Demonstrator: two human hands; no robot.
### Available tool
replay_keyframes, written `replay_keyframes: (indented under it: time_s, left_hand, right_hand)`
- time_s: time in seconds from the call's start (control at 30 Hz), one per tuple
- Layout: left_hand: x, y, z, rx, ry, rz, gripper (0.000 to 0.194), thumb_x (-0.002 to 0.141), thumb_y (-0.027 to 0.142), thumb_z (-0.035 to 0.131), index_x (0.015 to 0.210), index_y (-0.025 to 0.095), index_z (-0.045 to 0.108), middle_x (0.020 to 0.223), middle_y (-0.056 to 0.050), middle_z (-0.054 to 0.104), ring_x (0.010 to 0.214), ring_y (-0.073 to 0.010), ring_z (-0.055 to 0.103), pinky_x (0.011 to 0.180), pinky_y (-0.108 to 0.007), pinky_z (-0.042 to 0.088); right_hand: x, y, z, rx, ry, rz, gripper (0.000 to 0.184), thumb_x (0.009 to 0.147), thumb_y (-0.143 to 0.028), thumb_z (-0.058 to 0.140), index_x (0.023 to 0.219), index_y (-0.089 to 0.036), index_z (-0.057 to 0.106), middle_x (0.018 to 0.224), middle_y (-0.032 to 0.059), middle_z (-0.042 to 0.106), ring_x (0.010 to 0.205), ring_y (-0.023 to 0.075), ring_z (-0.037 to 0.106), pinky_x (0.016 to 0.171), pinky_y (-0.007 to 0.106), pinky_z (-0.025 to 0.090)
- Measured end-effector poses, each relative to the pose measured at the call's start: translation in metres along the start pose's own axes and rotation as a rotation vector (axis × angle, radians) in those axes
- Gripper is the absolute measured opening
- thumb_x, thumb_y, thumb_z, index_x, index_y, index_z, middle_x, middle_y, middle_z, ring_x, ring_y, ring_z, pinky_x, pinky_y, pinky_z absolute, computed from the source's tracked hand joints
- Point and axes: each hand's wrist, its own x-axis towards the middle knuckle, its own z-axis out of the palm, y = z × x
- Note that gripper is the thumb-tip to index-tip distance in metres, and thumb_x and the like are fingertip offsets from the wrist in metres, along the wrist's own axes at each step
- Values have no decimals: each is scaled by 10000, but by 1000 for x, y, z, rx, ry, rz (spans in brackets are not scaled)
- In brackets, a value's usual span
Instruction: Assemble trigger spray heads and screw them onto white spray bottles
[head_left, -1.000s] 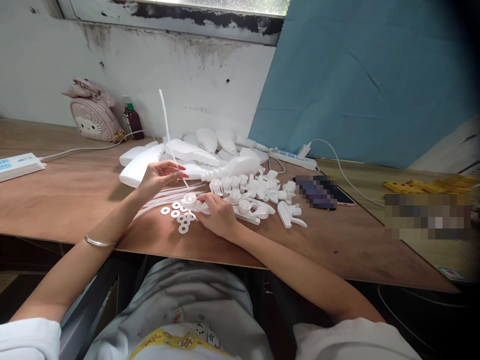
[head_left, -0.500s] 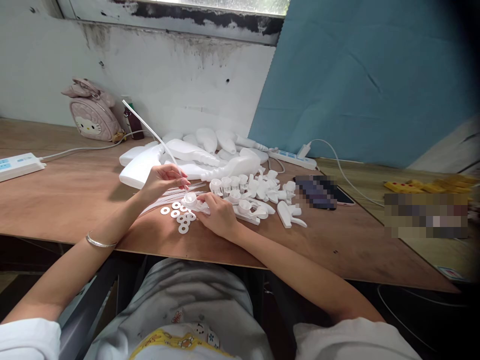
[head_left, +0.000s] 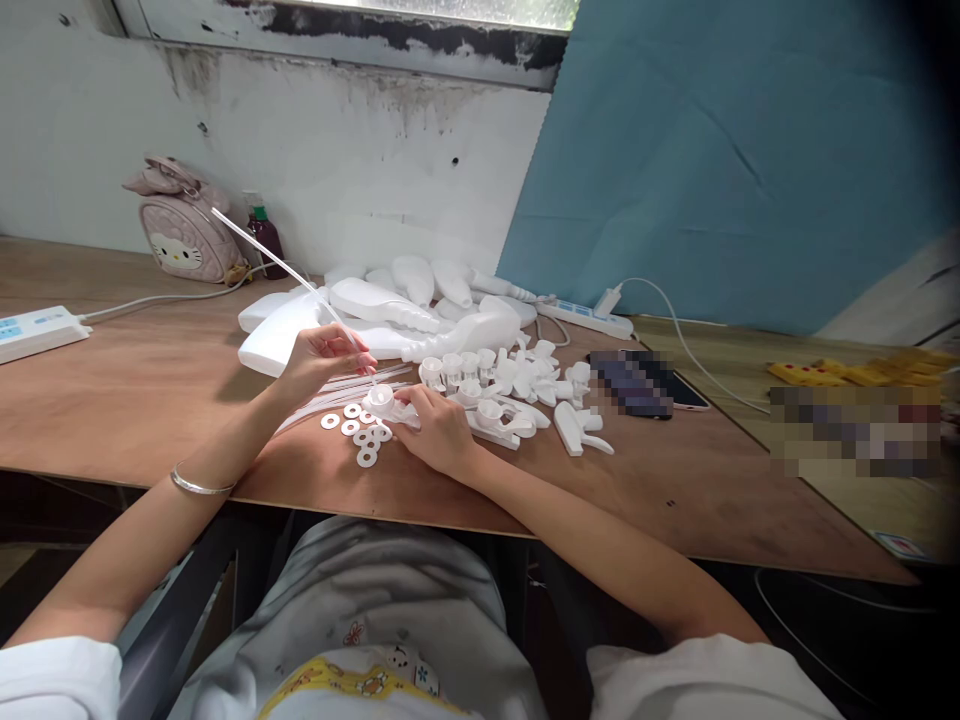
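Observation:
Pinched in my left hand [head_left: 328, 357] is a long thin white tube [head_left: 270, 255], slanting up to the left. Its lower end meets the open round collar of a white spray trigger head [head_left: 381, 400]; whether it is seated inside I cannot tell. My right hand [head_left: 437, 428] is closed around the body of that trigger head and rests on the table. Several flat white ring washers [head_left: 350, 428] lie just in front of the collar. More thin tubes [head_left: 330, 398] lie on the table under my left hand. Other trigger heads [head_left: 491, 412] are gathered beyond my right hand.
A pile of white plastic bottles [head_left: 450, 310] lies behind my hands. Phones [head_left: 637, 385] lie to the right. Power strips [head_left: 45, 332] with cables, a pink bag [head_left: 187, 225] and a dark bottle [head_left: 266, 240] stand towards the wall. The brown table's [head_left: 600, 510] edge runs in front of me.
The tube's upper end has swung to the left and lower, and its lower end has come down to the collar. My right hand and the trigger head have stayed in place.

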Motion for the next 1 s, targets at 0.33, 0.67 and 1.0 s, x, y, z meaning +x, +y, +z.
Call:
replay_keyframes:
  time_s: [0.33, 0.67, 1.0]
  left_hand:
    - [-1, 1, 0, -52, -69, 47, 196, 599, 200, 762, 671, 123, 596, 641, -35, 657, 583, -173, 651, 547, -264, 538]
    - [0, 2, 2, -26, -67, 23, 229, 589, 248, 769, 665, 124, 594, 632, -43, 663, 566, -176, 649, 544, -280, 550]
    - [-1, 0, 3, -48, -77, 41, 202, 600, 218, 762, 671, 122, 598, 636, -31, 656, 567, -174, 649, 545, -280, 551]
  right_hand:
    - [1, -2, -2, -1, -17, 16, 227, 750, -348, 618, 902, -199, 541, 854, 12, 659, 766, 151, 627, 583, 226, 408]
    - [0, -3, -2, 13, -28, 45, 228, 739, -356, 632, 885, -204, 544, 854, 11, 659, 755, 153, 627, 584, 229, 408]
    - [1, -3, -2, 22, -21, 36, 243, 729, -350, 648, 883, -194, 543, 841, 0, 657, 751, 148, 628, 576, 229, 404]
